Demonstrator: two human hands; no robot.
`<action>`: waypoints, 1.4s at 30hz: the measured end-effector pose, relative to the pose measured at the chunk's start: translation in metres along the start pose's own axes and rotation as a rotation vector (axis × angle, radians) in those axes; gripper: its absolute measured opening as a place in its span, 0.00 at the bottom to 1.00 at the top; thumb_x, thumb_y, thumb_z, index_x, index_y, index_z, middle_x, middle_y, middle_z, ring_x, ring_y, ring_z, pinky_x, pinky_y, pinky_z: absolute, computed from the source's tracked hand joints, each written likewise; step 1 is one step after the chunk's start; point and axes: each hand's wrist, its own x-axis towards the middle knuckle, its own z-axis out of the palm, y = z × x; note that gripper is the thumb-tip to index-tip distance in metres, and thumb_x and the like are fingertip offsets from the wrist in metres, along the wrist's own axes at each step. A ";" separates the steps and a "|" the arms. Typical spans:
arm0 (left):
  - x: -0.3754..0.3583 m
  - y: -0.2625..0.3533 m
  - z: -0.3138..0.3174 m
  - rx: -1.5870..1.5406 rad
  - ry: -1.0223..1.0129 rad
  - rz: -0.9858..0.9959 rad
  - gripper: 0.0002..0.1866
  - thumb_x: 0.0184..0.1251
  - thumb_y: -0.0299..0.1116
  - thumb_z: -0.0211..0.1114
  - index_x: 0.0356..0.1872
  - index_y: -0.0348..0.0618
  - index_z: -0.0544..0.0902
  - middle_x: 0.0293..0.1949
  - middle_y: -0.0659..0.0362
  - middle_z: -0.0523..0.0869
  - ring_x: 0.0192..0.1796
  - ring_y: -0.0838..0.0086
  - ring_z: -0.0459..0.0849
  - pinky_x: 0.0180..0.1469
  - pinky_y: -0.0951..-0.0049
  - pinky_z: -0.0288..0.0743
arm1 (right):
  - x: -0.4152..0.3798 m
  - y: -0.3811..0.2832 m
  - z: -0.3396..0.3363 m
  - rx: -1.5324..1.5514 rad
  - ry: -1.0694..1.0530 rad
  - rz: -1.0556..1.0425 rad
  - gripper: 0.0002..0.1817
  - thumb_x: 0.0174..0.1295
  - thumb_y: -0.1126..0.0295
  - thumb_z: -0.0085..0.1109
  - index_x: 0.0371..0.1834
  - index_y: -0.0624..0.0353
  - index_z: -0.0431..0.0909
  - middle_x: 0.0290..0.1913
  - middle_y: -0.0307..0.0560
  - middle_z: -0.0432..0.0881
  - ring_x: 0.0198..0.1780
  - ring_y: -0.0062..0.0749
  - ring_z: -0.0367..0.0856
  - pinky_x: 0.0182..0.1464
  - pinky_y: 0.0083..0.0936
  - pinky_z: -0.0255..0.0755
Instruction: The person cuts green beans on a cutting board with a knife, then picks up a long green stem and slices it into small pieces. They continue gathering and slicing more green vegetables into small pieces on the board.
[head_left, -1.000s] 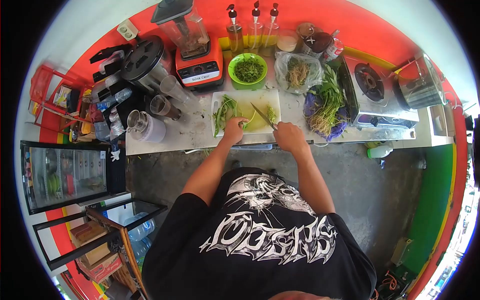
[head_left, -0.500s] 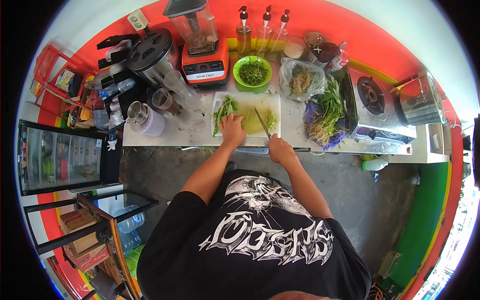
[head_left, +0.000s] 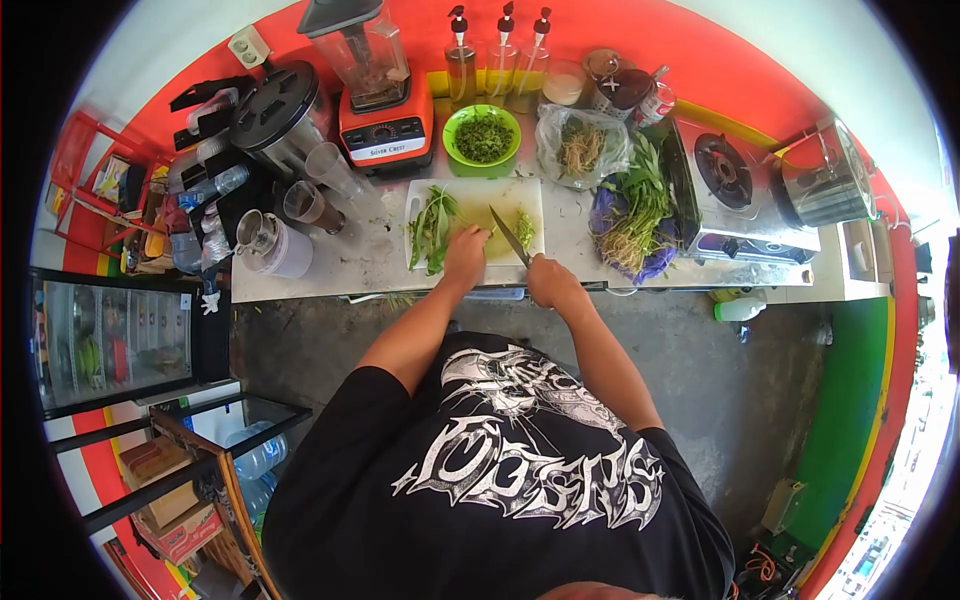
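Note:
A white cutting board lies near the counter's front edge. Leafy green stalks rest on its left side, and a small pile of chopped greens is at its right. My left hand is on the board just right of the leaves, fingers curled together; whatever is under them is hidden. My right hand grips the handle of a knife, whose blade slants up and left over the board, between my left fingertips and the chopped pile.
Behind the board stands a green bowl of chopped greens. A red blender and plastic cups are to the left. Rightward lie a plastic bag, a bunch of rooted greens and a gas stove.
My left hand has shifted right across the board, off the leaves, which now show more fully. The knife stays about where it was over the board. The whole view has shifted slightly.

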 end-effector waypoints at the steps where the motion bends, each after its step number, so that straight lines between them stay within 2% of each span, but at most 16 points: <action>1: 0.000 0.002 0.001 -0.040 0.036 0.020 0.14 0.63 0.20 0.57 0.46 0.43 0.86 0.44 0.51 0.84 0.53 0.52 0.80 0.59 0.55 0.74 | 0.000 0.001 0.002 0.006 0.004 0.003 0.17 0.70 0.68 0.48 0.53 0.71 0.73 0.50 0.73 0.84 0.54 0.66 0.84 0.58 0.53 0.77; 3: -0.003 0.004 -0.001 -0.081 0.066 0.039 0.15 0.63 0.20 0.56 0.45 0.43 0.87 0.44 0.52 0.84 0.53 0.52 0.80 0.59 0.55 0.74 | -0.002 -0.001 0.006 -0.007 -0.002 0.021 0.16 0.69 0.71 0.48 0.54 0.71 0.73 0.51 0.72 0.85 0.55 0.64 0.85 0.59 0.51 0.77; 5: -0.004 0.005 -0.006 -0.073 -0.026 0.073 0.16 0.62 0.18 0.55 0.45 0.43 0.88 0.44 0.52 0.84 0.53 0.52 0.80 0.58 0.56 0.74 | -0.004 -0.007 0.010 -0.019 -0.009 0.039 0.15 0.69 0.73 0.49 0.55 0.70 0.73 0.52 0.71 0.85 0.56 0.61 0.85 0.60 0.49 0.78; 8: -0.007 0.000 -0.001 -0.082 0.011 0.082 0.14 0.63 0.19 0.58 0.45 0.43 0.88 0.42 0.53 0.85 0.50 0.52 0.80 0.55 0.56 0.75 | -0.008 -0.011 0.022 -0.076 0.023 0.061 0.15 0.69 0.73 0.49 0.56 0.70 0.71 0.50 0.69 0.86 0.55 0.59 0.87 0.57 0.47 0.80; 10: -0.010 0.001 -0.002 -0.074 -0.011 0.074 0.16 0.61 0.18 0.57 0.46 0.43 0.88 0.43 0.53 0.84 0.51 0.53 0.80 0.57 0.57 0.74 | -0.009 -0.013 0.031 -0.122 0.065 0.059 0.14 0.70 0.72 0.51 0.55 0.68 0.70 0.47 0.65 0.88 0.51 0.56 0.89 0.53 0.44 0.83; 13: -0.017 0.005 -0.004 -0.060 -0.010 0.066 0.18 0.59 0.17 0.57 0.47 0.43 0.88 0.43 0.54 0.84 0.51 0.55 0.79 0.58 0.58 0.74 | -0.010 -0.017 0.040 -0.110 0.098 0.039 0.14 0.70 0.74 0.49 0.54 0.69 0.69 0.44 0.68 0.88 0.48 0.60 0.89 0.51 0.46 0.83; 17: -0.021 0.005 -0.004 -0.040 0.028 0.080 0.18 0.59 0.17 0.58 0.47 0.44 0.88 0.44 0.55 0.83 0.51 0.56 0.79 0.58 0.59 0.74 | -0.007 -0.022 0.052 -0.090 0.104 0.049 0.14 0.70 0.74 0.48 0.55 0.69 0.68 0.43 0.67 0.88 0.47 0.59 0.89 0.49 0.46 0.84; 22: -0.025 0.007 -0.006 -0.024 0.020 0.080 0.18 0.59 0.17 0.58 0.47 0.44 0.88 0.44 0.56 0.83 0.51 0.56 0.79 0.57 0.58 0.74 | -0.004 -0.022 0.076 -0.043 0.208 0.079 0.12 0.71 0.73 0.48 0.53 0.67 0.67 0.40 0.67 0.88 0.45 0.60 0.90 0.48 0.48 0.84; 30: -0.028 0.009 -0.008 -0.006 0.018 0.091 0.15 0.59 0.17 0.59 0.45 0.43 0.87 0.44 0.55 0.83 0.51 0.55 0.79 0.56 0.58 0.75 | 0.017 -0.034 0.059 -0.038 0.187 0.066 0.11 0.71 0.73 0.48 0.52 0.66 0.66 0.43 0.69 0.87 0.46 0.61 0.89 0.49 0.49 0.83; 39: -0.029 0.008 -0.004 -0.046 0.054 0.056 0.18 0.55 0.14 0.59 0.45 0.43 0.86 0.45 0.55 0.82 0.51 0.54 0.78 0.56 0.57 0.74 | 0.018 -0.044 0.064 -0.031 0.151 0.112 0.13 0.69 0.72 0.52 0.53 0.66 0.66 0.43 0.68 0.87 0.49 0.61 0.88 0.53 0.49 0.81; 42: -0.030 0.011 -0.010 -0.003 -0.032 0.016 0.19 0.56 0.15 0.60 0.47 0.45 0.87 0.47 0.57 0.82 0.54 0.57 0.79 0.57 0.59 0.75 | 0.025 -0.041 0.060 -0.043 0.165 0.068 0.13 0.71 0.71 0.50 0.53 0.66 0.65 0.43 0.68 0.87 0.48 0.62 0.88 0.52 0.49 0.81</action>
